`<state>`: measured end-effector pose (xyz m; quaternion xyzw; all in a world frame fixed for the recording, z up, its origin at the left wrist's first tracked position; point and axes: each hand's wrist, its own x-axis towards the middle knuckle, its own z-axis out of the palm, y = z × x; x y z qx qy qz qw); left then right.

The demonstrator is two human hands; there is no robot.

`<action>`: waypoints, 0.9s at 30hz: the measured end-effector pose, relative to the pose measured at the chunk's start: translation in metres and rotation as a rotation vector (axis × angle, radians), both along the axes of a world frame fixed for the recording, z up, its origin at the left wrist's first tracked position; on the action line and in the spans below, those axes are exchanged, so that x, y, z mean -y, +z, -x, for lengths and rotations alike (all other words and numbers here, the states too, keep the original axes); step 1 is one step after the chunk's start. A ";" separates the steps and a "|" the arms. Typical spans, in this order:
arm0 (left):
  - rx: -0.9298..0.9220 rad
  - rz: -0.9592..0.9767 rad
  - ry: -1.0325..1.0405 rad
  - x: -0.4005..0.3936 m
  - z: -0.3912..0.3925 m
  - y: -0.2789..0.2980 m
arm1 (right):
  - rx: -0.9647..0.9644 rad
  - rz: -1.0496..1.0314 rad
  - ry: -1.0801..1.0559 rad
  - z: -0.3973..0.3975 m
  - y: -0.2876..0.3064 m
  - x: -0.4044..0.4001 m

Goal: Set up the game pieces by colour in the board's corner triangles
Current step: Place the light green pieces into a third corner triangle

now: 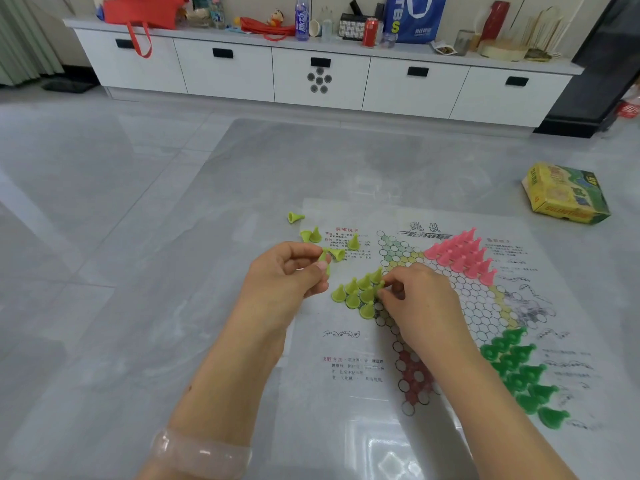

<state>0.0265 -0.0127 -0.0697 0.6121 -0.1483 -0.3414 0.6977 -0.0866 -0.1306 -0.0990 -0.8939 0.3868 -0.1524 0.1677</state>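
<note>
A paper Chinese-checkers board (467, 306) lies on the grey floor. Pink pieces (462, 254) fill its far corner and dark green pieces (519, 368) fill its right corner. Several yellow-green pieces (360, 292) stand in the left corner triangle. My right hand (419, 303) pinches one yellow-green piece (380, 287) at the edge of that group. My left hand (287, 275) hovers left of the board and grips yellow-green pieces (332, 255) between thumb and fingers. More yellow-green pieces (311, 234) lie loose beyond it.
The yellow game box (566, 194) sits on the floor at the far right. A long white cabinet (318, 81) with cluttered top runs along the back wall. One stray yellow-green piece (295, 217) lies tipped over left of the board.
</note>
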 end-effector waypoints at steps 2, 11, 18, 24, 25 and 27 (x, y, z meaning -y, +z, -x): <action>0.026 -0.024 -0.007 0.000 0.000 0.000 | -0.001 0.004 0.004 0.000 0.000 0.000; 0.096 -0.089 -0.053 0.003 0.008 0.000 | 0.346 -0.202 0.061 0.008 0.021 -0.010; 0.119 -0.050 -0.105 0.007 0.021 -0.001 | 0.524 -0.600 0.183 0.004 0.031 -0.021; 0.083 -0.031 -0.063 0.003 0.025 0.000 | 0.524 -0.623 0.182 0.004 0.034 -0.019; 0.099 -0.046 -0.050 0.002 0.025 0.001 | 0.532 -0.598 0.172 0.004 0.035 -0.018; 0.250 -0.149 -0.008 0.002 0.020 0.002 | 0.585 -0.567 0.131 0.006 0.040 -0.014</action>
